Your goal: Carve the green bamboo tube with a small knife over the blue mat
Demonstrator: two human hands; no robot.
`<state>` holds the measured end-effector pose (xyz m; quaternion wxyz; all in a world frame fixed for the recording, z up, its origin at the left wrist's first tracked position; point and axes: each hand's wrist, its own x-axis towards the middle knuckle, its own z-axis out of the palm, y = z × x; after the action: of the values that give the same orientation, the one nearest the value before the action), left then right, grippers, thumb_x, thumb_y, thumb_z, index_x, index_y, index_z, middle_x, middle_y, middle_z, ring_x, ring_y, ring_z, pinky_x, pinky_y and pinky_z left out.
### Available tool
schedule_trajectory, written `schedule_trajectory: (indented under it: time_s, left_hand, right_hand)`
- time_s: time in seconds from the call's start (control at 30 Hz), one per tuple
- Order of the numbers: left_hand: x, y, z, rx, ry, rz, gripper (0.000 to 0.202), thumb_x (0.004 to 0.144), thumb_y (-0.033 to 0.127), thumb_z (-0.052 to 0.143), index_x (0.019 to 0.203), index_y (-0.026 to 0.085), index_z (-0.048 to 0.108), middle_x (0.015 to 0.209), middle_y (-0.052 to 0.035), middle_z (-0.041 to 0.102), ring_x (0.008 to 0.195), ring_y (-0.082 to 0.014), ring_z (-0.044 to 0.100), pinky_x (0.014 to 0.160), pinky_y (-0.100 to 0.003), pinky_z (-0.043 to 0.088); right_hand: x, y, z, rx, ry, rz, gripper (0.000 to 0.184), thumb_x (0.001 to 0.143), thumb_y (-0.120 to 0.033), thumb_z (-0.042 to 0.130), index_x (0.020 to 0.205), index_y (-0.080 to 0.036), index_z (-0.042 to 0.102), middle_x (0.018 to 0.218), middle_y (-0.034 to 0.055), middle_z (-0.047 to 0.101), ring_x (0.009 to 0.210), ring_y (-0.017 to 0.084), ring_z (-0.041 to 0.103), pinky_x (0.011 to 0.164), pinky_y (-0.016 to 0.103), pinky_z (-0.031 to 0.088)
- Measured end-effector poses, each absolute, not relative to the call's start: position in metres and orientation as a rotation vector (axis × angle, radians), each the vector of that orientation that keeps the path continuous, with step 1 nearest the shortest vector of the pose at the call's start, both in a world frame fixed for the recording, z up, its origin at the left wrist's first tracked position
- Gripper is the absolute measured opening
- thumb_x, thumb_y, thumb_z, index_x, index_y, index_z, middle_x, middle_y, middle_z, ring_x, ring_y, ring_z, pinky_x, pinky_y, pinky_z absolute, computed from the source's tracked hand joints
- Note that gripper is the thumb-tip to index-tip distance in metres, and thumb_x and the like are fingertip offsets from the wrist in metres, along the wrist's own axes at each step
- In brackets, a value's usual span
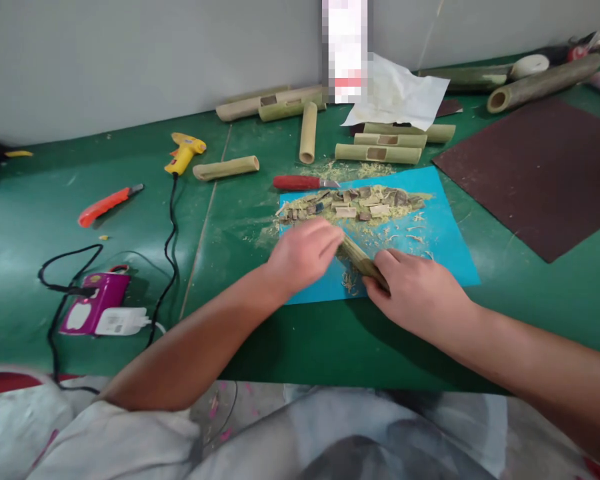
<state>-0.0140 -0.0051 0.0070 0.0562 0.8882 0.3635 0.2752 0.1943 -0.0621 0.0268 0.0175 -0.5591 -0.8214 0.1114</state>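
Note:
Both hands hold one bamboo tube [359,256] slantwise over a blue sheet [453,247]. My left hand [307,252] is closed around the tube's upper left end. At its lower right end, my right hand [417,283] grips it with fingers wrapped and thumb underneath. The tube's two ends are hidden in the hands. Just beyond, bamboo chips and shavings [347,211] lie in a long heap on the sheet. A red-handled carving knife [300,183] rests at the sheet's far edge.
Several cut bamboo tubes [379,155] lie at the back. On the left are a yellow glue gun [184,155], an orange utility knife [107,208] and a purple power strip [97,300] with cords. A dark brown sheet [540,173] lies at right.

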Motion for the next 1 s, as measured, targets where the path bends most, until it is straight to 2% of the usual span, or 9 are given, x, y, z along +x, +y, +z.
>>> schedule_trajectory:
  time_s: [1.0]
  left_hand:
    - [-0.0159,-0.0050,0.0075,2.675,1.027,0.839,0.024,0.102,0.021,0.051,0.087,0.015,0.069,0.079,-0.0036,0.068,0.073,-0.0134,0.063,0.071,-0.024,0.051]
  right_hand:
    - [0.1935,-0.0626,0.0325,-1.769,-2.572,0.398,0.019,0.093,-0.029,0.050,0.085,-0.016,0.061,0.080,0.0085,0.066,0.063,0.017,0.053,0.053,0.030,0.020]
